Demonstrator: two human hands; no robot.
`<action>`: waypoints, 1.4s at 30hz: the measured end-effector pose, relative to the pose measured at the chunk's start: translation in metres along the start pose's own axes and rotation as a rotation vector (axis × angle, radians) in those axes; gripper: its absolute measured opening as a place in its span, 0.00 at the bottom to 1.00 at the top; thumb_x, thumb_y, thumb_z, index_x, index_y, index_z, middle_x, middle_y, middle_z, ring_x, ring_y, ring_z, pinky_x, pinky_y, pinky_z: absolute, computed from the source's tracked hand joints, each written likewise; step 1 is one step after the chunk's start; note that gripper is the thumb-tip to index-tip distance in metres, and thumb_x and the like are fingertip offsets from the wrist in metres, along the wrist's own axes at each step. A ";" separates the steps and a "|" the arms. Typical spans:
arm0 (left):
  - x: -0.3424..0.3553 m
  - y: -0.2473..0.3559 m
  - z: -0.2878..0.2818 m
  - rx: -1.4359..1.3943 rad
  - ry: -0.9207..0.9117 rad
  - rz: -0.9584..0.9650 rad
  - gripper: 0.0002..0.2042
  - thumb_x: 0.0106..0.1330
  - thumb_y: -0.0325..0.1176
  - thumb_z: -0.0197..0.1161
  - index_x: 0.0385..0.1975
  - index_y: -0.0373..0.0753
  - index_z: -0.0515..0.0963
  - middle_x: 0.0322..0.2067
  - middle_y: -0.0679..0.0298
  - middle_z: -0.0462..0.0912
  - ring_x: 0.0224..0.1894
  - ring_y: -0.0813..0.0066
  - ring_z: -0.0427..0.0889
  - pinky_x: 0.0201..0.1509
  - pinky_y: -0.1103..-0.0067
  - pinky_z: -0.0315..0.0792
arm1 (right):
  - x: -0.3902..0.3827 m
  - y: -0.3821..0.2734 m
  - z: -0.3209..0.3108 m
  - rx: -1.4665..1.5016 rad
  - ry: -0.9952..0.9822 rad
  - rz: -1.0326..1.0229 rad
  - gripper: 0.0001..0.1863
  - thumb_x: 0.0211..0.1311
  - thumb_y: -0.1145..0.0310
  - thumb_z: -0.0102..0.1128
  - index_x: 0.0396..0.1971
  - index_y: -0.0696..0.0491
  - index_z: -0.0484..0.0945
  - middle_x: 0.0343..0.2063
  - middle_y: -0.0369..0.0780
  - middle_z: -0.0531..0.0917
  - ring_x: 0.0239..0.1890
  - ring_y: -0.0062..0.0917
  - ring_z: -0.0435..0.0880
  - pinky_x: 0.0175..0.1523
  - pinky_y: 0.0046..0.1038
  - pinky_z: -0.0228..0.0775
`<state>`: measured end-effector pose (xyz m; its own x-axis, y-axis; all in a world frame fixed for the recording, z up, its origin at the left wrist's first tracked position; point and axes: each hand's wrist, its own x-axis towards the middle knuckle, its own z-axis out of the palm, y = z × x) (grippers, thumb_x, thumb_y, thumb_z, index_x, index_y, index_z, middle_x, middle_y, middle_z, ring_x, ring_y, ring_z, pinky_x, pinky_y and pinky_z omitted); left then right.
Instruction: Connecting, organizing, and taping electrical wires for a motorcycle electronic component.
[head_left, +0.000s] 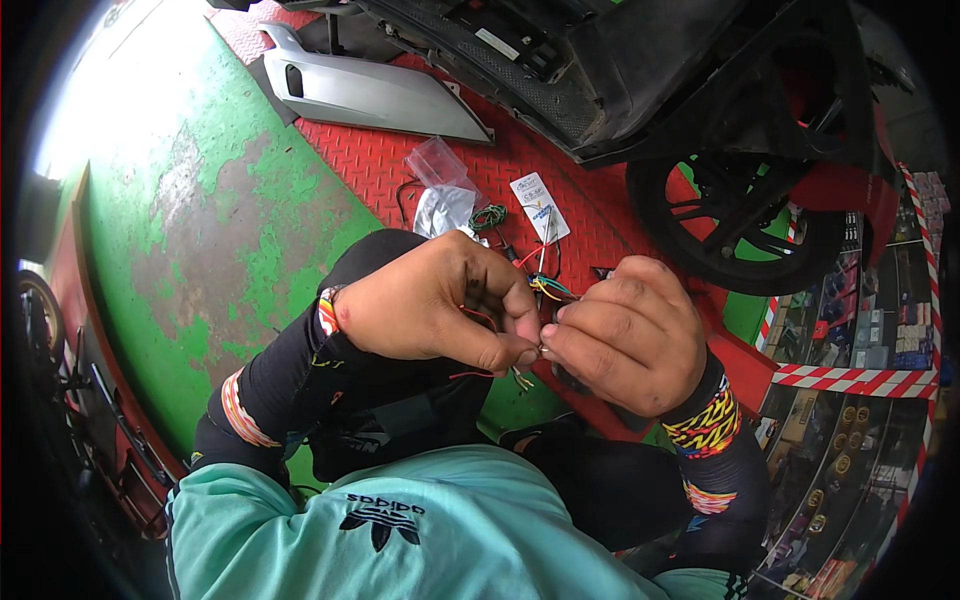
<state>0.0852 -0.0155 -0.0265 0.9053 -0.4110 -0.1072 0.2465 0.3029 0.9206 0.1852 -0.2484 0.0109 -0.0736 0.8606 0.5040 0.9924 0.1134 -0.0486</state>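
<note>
Thumb and fingertips of my left hand (440,305) pinch thin electrical wire above my lap. Right against them, the fingertips of my right hand (632,340) are closed on the wire's pale end, so the two hands nearly touch. Yellow and green wires (549,288) loop out between the hands on the far side. A red wire (470,375) and several short wire ends stick out below my left fingers. My fingers hide most of the spot where the wires meet.
Ahead is a dark scooter body (620,70) with its black wheel (740,215) at right. A silver side panel (375,95), clear plastic bag (440,165), coiled green wire (488,217) and white card (540,208) lie on the red ramp (350,155). A glass display case (845,430) stands right.
</note>
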 end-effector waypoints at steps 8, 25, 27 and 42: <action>-0.001 -0.006 0.005 0.309 0.137 0.127 0.03 0.61 0.22 0.73 0.34 0.33 0.86 0.31 0.65 0.90 0.35 0.82 0.87 0.41 0.82 0.79 | 0.009 -0.024 -0.003 0.529 -0.073 0.680 0.04 0.64 0.71 0.66 0.30 0.54 0.81 0.22 0.34 0.77 0.25 0.25 0.78 0.33 0.29 0.69; 0.000 -0.008 0.006 0.361 0.086 0.147 0.03 0.64 0.23 0.72 0.35 0.31 0.86 0.30 0.64 0.89 0.36 0.81 0.87 0.43 0.81 0.81 | -0.021 -0.006 0.000 -0.183 0.018 0.045 0.17 0.58 0.70 0.67 0.48 0.43 0.83 0.36 0.32 0.81 0.28 0.23 0.80 0.27 0.27 0.69; -0.001 -0.005 0.007 0.335 0.080 0.120 0.03 0.64 0.23 0.72 0.35 0.31 0.86 0.31 0.64 0.89 0.36 0.82 0.87 0.44 0.82 0.81 | -0.018 -0.007 -0.001 -0.195 -0.035 0.005 0.14 0.57 0.68 0.67 0.45 0.46 0.83 0.35 0.32 0.81 0.29 0.23 0.80 0.26 0.26 0.69; 0.002 -0.017 0.005 0.668 0.221 0.426 0.05 0.56 0.24 0.75 0.31 0.38 0.87 0.27 0.63 0.88 0.30 0.69 0.88 0.37 0.77 0.81 | 0.001 -0.026 -0.005 1.277 -0.231 1.367 0.10 0.75 0.66 0.59 0.34 0.55 0.81 0.18 0.29 0.72 0.20 0.13 0.69 0.27 0.21 0.62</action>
<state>0.0810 -0.0253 -0.0407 0.9390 -0.1765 0.2951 -0.3288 -0.2097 0.9208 0.1597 -0.2527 0.0170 0.4798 0.6945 -0.5362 -0.2806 -0.4575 -0.8438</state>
